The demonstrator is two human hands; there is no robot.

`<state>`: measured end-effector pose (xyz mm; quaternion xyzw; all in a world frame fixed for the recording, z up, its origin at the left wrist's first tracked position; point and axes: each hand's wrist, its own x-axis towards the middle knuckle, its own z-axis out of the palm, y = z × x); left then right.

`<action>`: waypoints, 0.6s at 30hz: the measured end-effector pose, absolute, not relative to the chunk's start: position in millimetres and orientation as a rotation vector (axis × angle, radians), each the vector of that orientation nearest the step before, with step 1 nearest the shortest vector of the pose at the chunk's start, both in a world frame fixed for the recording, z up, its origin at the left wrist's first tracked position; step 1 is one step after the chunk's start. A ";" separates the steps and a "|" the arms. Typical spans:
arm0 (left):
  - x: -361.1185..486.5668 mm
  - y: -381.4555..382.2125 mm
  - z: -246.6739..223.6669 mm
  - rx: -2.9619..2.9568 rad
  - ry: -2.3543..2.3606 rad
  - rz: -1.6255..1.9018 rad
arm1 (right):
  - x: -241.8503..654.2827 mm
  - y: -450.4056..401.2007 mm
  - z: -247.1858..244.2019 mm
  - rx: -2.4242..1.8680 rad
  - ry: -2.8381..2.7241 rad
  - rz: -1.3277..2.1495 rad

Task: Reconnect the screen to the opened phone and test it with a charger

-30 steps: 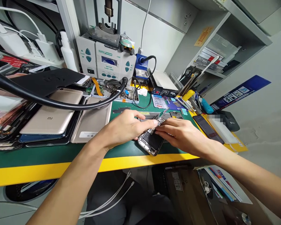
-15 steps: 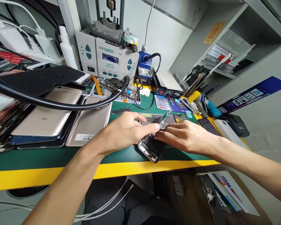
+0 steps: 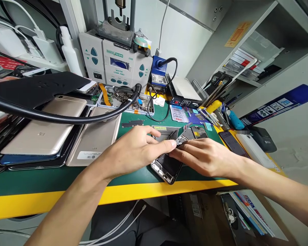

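Note:
An opened phone [image 3: 166,167] lies tilted near the front of the green mat, its black inside and bottom-end parts showing. My left hand [image 3: 143,147] is at its upper left. The thumb presses beside a small exposed circuit board [image 3: 181,139], the index finger is bent away, and the other fingers are partly hidden. From the right, my right hand [image 3: 200,155] reaches over the phone with fingers curled together close to the left thumb. Whatever its fingertips pinch is covered. A perforated metal plate [image 3: 164,130] lies under and behind the phone.
Stacked phones and tablets [image 3: 43,126] fill the left side, crossed by a thick black hose [image 3: 92,119]. Behind stand a hot-air station [image 3: 118,65] and a parts tray [image 3: 146,107]. Screwdrivers [image 3: 209,116] and a dark phone [image 3: 233,143] lie right. The yellow mat edge [image 3: 133,191] runs in front.
The view has shifted slightly, so the phone and hands appear a little lower. Both hands stay at the phone with nearly the same grip; the right-hand fingers have moved only slightly.

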<state>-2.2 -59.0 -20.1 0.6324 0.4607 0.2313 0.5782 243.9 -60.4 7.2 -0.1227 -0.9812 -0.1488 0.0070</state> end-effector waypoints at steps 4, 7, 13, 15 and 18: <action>-2.1 -58.9 -20.1 1.454 1.120 0.535 | 244.6 -60.8 6.1 -0.370 -3.047 -0.470; -2.3 -59.4 -20.1 1.455 1.104 0.525 | 245.8 -59.1 5.3 -0.358 -3.025 -0.489; -2.3 -60.7 -20.1 1.398 1.098 0.552 | 238.7 -80.8 -0.7 -0.475 -2.882 -0.529; -2.9 -60.0 -20.6 1.357 1.085 0.524 | 239.9 -97.2 -6.2 -0.598 -2.759 -0.478; -5.1 -57.3 -23.3 1.399 1.086 0.456 | 261.8 -113.3 -9.0 -1.027 -2.498 -0.360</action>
